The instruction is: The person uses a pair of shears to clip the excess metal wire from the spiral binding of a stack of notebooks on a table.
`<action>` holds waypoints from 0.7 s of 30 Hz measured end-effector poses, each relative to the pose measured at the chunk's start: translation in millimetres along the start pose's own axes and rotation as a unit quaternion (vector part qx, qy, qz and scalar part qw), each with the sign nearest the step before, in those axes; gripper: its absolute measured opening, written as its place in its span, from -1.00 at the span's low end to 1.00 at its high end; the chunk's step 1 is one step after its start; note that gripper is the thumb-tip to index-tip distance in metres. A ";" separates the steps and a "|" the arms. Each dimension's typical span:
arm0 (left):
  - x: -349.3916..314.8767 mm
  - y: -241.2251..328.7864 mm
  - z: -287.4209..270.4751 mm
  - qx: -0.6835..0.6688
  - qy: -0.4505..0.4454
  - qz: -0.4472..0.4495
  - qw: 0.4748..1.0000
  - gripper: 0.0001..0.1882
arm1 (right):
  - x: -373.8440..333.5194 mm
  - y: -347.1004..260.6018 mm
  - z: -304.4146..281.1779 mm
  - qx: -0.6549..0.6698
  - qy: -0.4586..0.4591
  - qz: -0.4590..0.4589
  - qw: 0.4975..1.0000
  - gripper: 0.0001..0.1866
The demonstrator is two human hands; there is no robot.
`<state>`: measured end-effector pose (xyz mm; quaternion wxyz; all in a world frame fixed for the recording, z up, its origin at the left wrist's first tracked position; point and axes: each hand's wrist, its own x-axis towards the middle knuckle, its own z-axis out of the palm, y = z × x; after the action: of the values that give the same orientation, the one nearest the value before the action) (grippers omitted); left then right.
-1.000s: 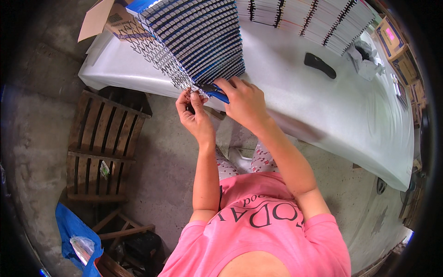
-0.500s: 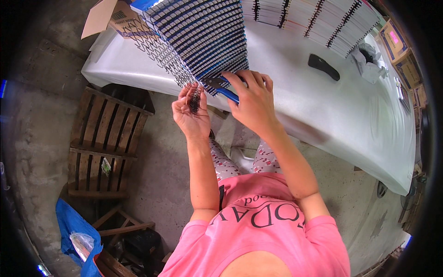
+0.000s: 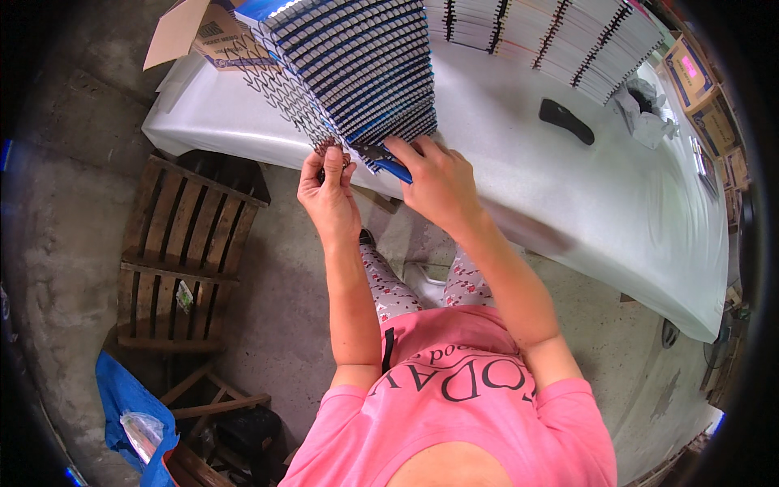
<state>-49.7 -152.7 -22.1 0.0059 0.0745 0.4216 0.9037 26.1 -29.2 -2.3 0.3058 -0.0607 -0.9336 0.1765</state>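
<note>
A tall stack of spiral-bound notebooks [image 3: 365, 69] with blue covers stands at the near edge of the table. Long loose ends of coil wire [image 3: 280, 93] stick out from its left side. At the stack's lowest corner, my right hand [image 3: 445, 185] grips blue-handled pliers [image 3: 394, 167], their dark jaws against the coils. My left hand [image 3: 331, 199] is closed just left of the jaws, fingers pinched together at the wire ends. Part of a dark clump of wire pieces [image 3: 323, 174] shows between those fingers; the rest is hidden by them.
The table [image 3: 519, 195] has a pale cover. More coil-bound books [image 3: 544, 40] line its back, with a black flat object [image 3: 566, 121] and crumpled plastic [image 3: 641, 122] to the right. An open carton [image 3: 231, 36] stands back left. Wooden slats [image 3: 182, 252] and a blue bag [image 3: 122, 406] are at left.
My left hand has turned and its fingers have closed over the wire clump that showed in the palm. My right hand has shifted slightly left and down with the pliers.
</note>
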 end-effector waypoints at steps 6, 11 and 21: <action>-0.7 5.4 1.2 0.101 0.012 0.042 0.994 -0.73 | -6.0 -0.1 -5.2 0.057 -0.034 0.063 0.996 -0.51; -1.3 7.1 -2.5 0.112 -0.007 0.046 0.993 -0.72 | 1.5 -5.5 -11.8 -0.013 0.067 -0.024 0.997 -0.48; -3.1 4.2 -5.6 0.100 -0.024 0.044 0.994 -0.80 | 8.6 -15.5 -12.7 -0.038 0.019 -0.014 0.999 -0.53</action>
<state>-47.2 -159.9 -22.9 -0.0314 0.1148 0.5062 0.8541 26.6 -38.0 17.6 0.3231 -0.0622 -0.9346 0.1349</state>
